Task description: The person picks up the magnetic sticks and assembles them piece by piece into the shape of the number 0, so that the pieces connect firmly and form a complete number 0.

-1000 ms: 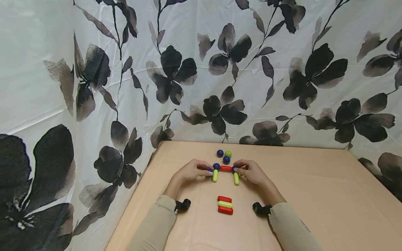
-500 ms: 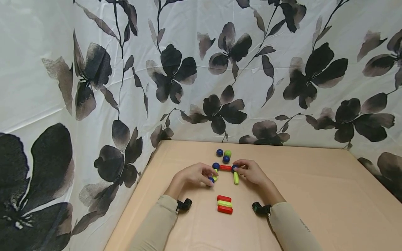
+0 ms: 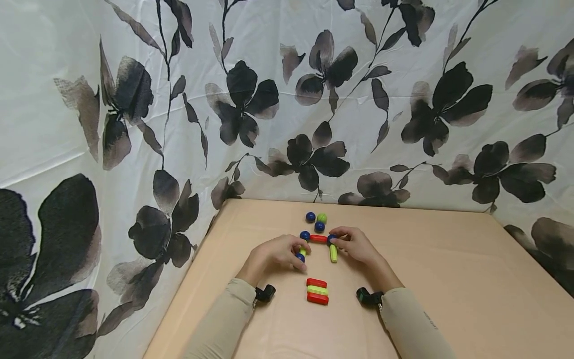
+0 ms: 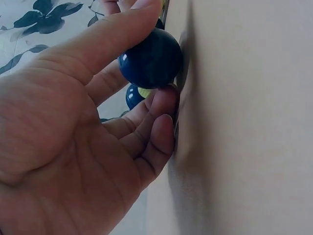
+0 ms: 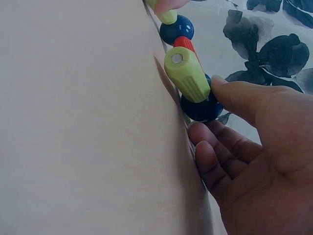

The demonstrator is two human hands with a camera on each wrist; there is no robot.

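Observation:
On the tan table [image 3: 448, 279] lies a small frame of magnetic pieces: a red rod [image 3: 319, 239] between two blue balls, with a yellow-green rod [image 3: 333, 253] running toward me from the right ball. My left hand [image 3: 279, 252] pinches a blue ball [image 3: 300, 257] [image 4: 150, 58] between thumb and fingers at the near end of the left yellow-green rod [image 3: 303, 251]. My right hand [image 3: 354, 245] pinches the right blue ball [image 5: 201, 106], where the yellow-green rod [image 5: 187, 74] joins it.
Three loose balls, two blue [image 3: 310, 217] and one green [image 3: 322, 218], lie just beyond the frame. A stack of two red rods and a yellow-green rod [image 3: 317, 290] lies near me between my wrists. Flowered cloth [image 3: 287, 99] walls the table at back and left.
My left hand has moved from the frame's upper left corner down toward me, carrying a blue ball to the near end of the left yellow-green rod. The right hand has stayed put.

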